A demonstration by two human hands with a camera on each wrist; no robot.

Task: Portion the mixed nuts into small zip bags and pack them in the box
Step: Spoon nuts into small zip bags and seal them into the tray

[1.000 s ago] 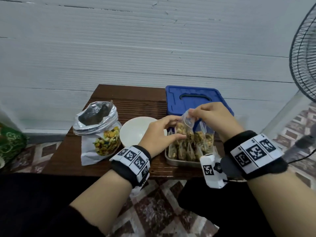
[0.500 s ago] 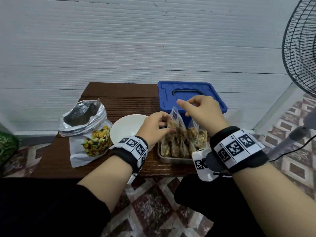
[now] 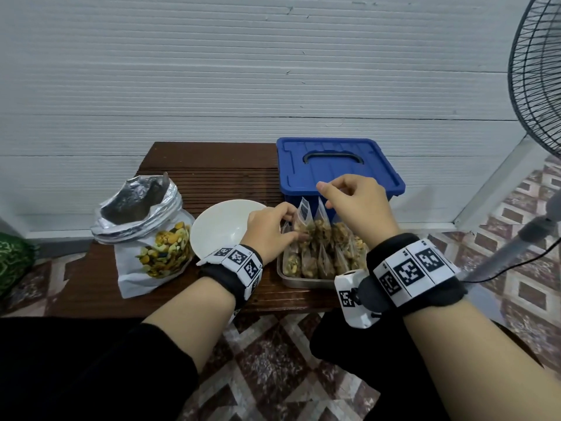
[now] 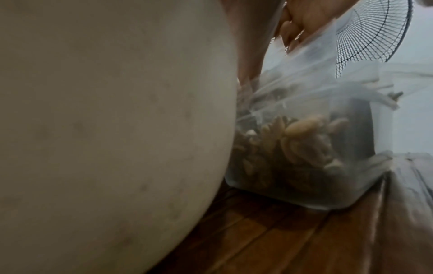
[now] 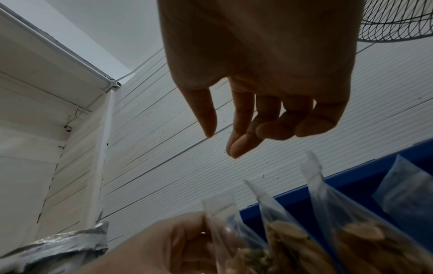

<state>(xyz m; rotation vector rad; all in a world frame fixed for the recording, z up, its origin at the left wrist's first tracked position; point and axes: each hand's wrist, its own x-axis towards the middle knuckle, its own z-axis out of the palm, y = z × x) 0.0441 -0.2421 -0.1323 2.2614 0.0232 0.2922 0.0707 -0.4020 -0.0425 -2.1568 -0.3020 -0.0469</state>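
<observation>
**Desk:** What do the hands have, starting at the grip?

**Photographer:** The left hand (image 3: 270, 230) pinches a small zip bag (image 3: 303, 221) of nuts by its lower left side, thumb and fingers curled on the plastic. The right hand (image 3: 353, 202) hovers just above the bag tops, fingers loosely bent, holding nothing; the right wrist view shows clear air under its fingertips (image 5: 236, 148).

**Desk:** And the relation that matters for the next move?

**Photographer:** The bag stands upright, long axis vertical, seal strip on top, directly below and slightly left of the right hand. It sits at the far-left corner of a metal tray (image 3: 285, 276) packed with other filled bags, at the table's (image 3: 212, 171) near edge. The right hand looks better placed for the seal; the left already steadies the body.

**Desk:** The box?

**Photographer:** The blue box (image 3: 334, 168), lid on, stands just behind the tray at the table's far right corner. In my judgement, packing has not begun.

**Desk:** Any writing?

**Photographer:** None readable. The foil nut pouch (image 3: 151, 235) near the left edge shows only a printed picture of nuts; a white bowl (image 3: 221, 226) lies between the pouch and the tray.
</observation>
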